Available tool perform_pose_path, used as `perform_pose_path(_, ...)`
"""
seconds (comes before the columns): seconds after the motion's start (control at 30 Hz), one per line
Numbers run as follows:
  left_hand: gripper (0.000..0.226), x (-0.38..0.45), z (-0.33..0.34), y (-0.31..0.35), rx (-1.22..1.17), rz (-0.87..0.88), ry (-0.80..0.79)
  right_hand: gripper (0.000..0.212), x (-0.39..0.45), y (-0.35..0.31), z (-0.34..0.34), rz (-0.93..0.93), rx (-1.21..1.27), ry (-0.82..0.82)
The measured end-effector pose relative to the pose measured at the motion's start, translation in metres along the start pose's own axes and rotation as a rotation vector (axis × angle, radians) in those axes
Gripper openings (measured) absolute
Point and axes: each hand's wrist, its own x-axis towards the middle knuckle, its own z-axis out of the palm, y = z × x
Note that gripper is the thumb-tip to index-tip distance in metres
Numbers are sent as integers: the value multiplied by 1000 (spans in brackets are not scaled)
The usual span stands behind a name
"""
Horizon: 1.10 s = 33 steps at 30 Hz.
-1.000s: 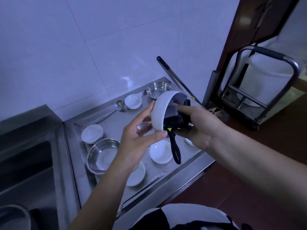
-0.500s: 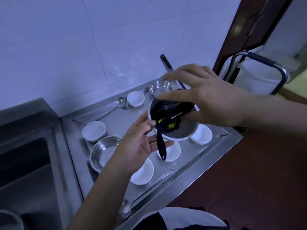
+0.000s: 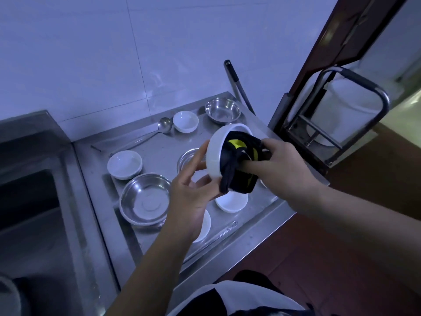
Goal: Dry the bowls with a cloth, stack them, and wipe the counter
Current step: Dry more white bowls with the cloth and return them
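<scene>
A white bowl (image 3: 216, 151) is held tilted on its side above the steel counter (image 3: 164, 153), its mouth facing right. My left hand (image 3: 191, 192) holds it from the left, fingers against its outer wall. My right hand (image 3: 280, 167) grips a dark cloth with yellow marks (image 3: 239, 165) and presses it into the bowl's mouth; a fold hangs below the rim. On the counter sit white bowls (image 3: 124, 164) (image 3: 185, 121) (image 3: 232, 200) and steel bowls (image 3: 145, 199) (image 3: 223, 110).
A ladle (image 3: 165, 126) lies along the counter's back. A sink (image 3: 27, 201) is at the left. A metal-framed cart with a white bucket (image 3: 341, 110) stands right of the counter, beside a dark pole (image 3: 234, 80). Another utensil (image 3: 225, 229) lies near the front edge.
The bowl has turned from mouth-up to on its side, mouth to the right. My right hand dropped from above the bowl to its right side, still working the cloth inside.
</scene>
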Motion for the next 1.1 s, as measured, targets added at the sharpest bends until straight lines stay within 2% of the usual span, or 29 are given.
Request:
perform_pose_path(0.1,70,4,-12,-5,-58,-57,-94,38,-4,-1,-6,52,195,-129)
perform_pose_path(0.2,55,4,-18,-9,-242,-196,-95,33,-16,4,-24,-82,227,-165)
perform_pose_path(0.3,54,2,-22,-15,-397,-329,-18,35,-24,21,-39,-367,-126,-28)
perform_pose_path(0.37,58,2,-22,-19,-463,-393,21,37,-25,38,-34,-527,-329,-11)
perform_pose_path(0.43,64,3,-20,-20,-476,-421,30,44,-24,53,-22,-539,-432,-15)
perform_pose_path(0.53,65,2,-15,-22,-464,-416,-24,54,-27,57,-2,-423,-448,62)
perform_pose_path(0.67,50,0,-12,-25,-421,-386,-77,40,-30,54,15,-354,-325,147)
perform_pose_path(0.77,52,0,-15,-25,-363,-364,-105,31,-32,50,17,-140,-148,88)
perform_pose_path(0.83,47,0,-17,-26,-321,-344,-142,31,-34,50,19,-114,-128,83)
perform_pose_path(0.9,41,0,-19,-27,-287,-335,-157,27,-34,48,22,-118,-84,147)
perform_pose_path(1.0,40,3,-22,-29,-264,-314,-128,16,-28,39,20,-13,278,236)
perform_pose_path(1.1,44,6,-30,-29,-235,-298,-28,10,-21,31,3,104,704,205)
